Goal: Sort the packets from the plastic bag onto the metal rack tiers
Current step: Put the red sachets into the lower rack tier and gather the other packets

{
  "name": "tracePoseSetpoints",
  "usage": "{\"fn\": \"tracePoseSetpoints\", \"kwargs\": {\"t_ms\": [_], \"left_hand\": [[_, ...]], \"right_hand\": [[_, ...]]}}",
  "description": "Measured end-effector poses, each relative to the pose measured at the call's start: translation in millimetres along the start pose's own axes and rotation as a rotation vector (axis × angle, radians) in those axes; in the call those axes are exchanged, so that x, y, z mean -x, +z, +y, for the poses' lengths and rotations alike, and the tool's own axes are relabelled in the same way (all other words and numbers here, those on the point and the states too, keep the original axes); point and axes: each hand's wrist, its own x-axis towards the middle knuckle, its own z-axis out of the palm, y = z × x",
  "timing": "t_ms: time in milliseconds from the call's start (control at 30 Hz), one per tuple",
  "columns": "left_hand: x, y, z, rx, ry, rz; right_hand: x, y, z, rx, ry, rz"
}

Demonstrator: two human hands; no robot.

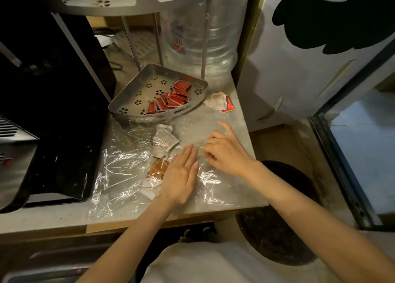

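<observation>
We have the clear plastic bag (119, 176) spread flat on the table (239, 124), just in front of the lowest tier of the metal rack (136, 90). The red packets (173, 96) already lie in that tier, at its right side. A small heap of white and red packets (218, 102) sits on the table just right of the tier, outside the bag.

Our left hand (181, 173) lies flat with straight fingers on the plastic, its grip wide and holding nothing, partly covering the brown packet (158, 167). The white packets (165, 139) lie under the film just beyond its fingertips. Our right hand (224, 152) has its fingers curled down onto the film, forefinger stretched ahead; whether that grip pinches the plastic or only rests on it, we cannot tell.

The step looks like getting at the packets left inside. We judge it best to keep the left palm pressing the bag still while the right finds the open edge and lifts one layer only. The film is slippery and clings, so we work slowly, drawing out one colour at a time, lest the packets slide toward the table's near edge.
</observation>
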Motion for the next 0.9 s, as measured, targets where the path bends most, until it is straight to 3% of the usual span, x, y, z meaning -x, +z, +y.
{"fn": "tracePoseSetpoints", "kwargs": {"t_ms": [200, 467, 733, 900], "left_hand": [[-1, 3, -1, -0.101, -0.008, -0.093], [3, 3, -7, -0.333, 0.051, -0.169], [5, 5, -6, -0.393, 0.063, -0.165], [6, 6, -7, -0.393, 0.074, -0.158]], "right_hand": [[17, 0, 9, -0.053, 0.146, 0.013], [49, -19, 45, -0.141, 0.437, 0.168], [93, -28, 83, -0.039, 0.533, -0.047], [113, -30, 86, 0.117, 0.377, -0.203]]}}
